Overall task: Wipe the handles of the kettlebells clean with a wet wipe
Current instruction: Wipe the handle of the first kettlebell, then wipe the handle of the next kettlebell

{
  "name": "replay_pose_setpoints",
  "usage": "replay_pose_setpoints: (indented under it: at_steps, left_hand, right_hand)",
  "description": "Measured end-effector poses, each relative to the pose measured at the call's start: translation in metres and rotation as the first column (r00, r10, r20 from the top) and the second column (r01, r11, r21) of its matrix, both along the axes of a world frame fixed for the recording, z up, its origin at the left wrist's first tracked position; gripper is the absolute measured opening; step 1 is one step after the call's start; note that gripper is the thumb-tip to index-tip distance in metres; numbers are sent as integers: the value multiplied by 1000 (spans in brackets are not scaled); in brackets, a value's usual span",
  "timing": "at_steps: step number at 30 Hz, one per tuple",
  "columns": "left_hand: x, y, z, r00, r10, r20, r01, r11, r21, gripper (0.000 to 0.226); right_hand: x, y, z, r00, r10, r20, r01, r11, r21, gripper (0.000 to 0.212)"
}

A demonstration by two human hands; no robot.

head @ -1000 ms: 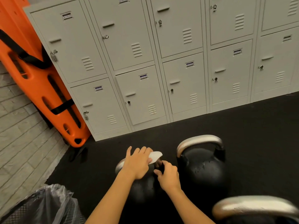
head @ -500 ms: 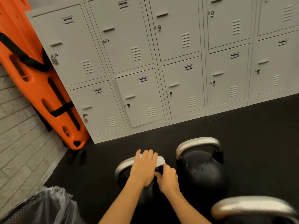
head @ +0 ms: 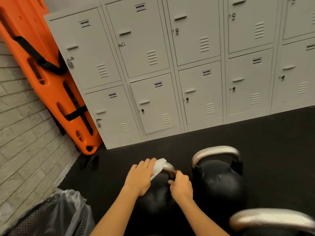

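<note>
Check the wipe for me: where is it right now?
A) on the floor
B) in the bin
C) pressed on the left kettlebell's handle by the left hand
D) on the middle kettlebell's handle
C: the left hand presses the white wipe onto the left kettlebell's handle, while the right hand grips that handle's right side.

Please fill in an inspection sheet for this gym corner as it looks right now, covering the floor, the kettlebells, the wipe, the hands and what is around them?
Surface: black floor, nothing loose seen on it apart from a dark strap near the wall.
Job's things: left kettlebell under both hands; middle kettlebell standing to its right; near kettlebell handle at the lower right edge; wet wipe pressed on the left kettlebell's handle.
Clutter: lined bin at lower left.
Grippers: left hand presses the wipe; right hand grips the handle's right end.
Cables: nothing seen.
Surroundings: grey lockers, orange board leaning, brick wall.
</note>
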State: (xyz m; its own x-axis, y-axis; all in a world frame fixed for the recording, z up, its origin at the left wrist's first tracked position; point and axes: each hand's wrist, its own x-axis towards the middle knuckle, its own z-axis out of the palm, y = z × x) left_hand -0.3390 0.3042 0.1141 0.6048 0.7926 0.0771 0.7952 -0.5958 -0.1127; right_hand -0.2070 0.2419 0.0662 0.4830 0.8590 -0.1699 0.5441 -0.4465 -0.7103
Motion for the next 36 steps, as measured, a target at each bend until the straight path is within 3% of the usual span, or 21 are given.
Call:
replay_pose_setpoints:
  at_steps: [3,8,11,13,15,18,20,22,24,26,28,32,34,36]
  left_hand:
    - [-16,-6,7,998,68,2,-67,995,-71,66]
    - [-21,-18,24,969,235,78,-215,955,-207,57]
    - [-10,-20,36,917,334,219,-298,937,-182,27]
    - [4,-22,44,787,369,495,-288,929,-233,20]
    - [26,-30,58,575,387,721,-202,921,-333,29]
    - [57,-38,76,386,394,834,-86,915,-393,32]
    - [72,-41,78,282,414,865,4,902,-433,32]
    - [83,-42,70,197,442,875,129,873,-470,34]
    - [91,-44,62,177,485,856,290,806,-516,39]
    - [102,-47,61,203,508,837,385,744,-546,44]
    - [115,-53,65,189,536,823,411,718,-562,48]
    - [137,-57,57,263,547,795,480,640,-600,66]
    - [143,-56,49,191,639,745,551,559,-620,74]
    - [148,-54,42,77,726,684,573,529,-626,65]
  right_hand:
    - [0,-1,13,998,27,62,-23,998,-66,34]
    - [-4,-4,38,976,91,200,-85,996,-41,72]
    - [5,-5,66,970,101,222,-113,993,41,51]
    - [12,-3,85,981,74,182,-96,988,119,36]
    - [20,3,102,993,37,108,-58,979,197,24]
    - [32,7,125,990,24,-137,15,960,278,19]
    - [44,4,140,914,73,-400,34,966,254,35]
    - [60,-2,151,848,184,-496,-91,974,206,51]
    - [73,-6,154,820,264,-507,-190,962,194,58]
    - [82,-9,152,843,290,-454,-214,954,213,50]
    - [91,-9,145,878,275,-391,-191,952,241,40]
    - [113,-16,130,871,180,-458,-40,954,298,44]
    - [129,-17,122,876,118,-468,46,945,325,43]
    - [146,-17,115,873,26,-487,173,917,359,44]
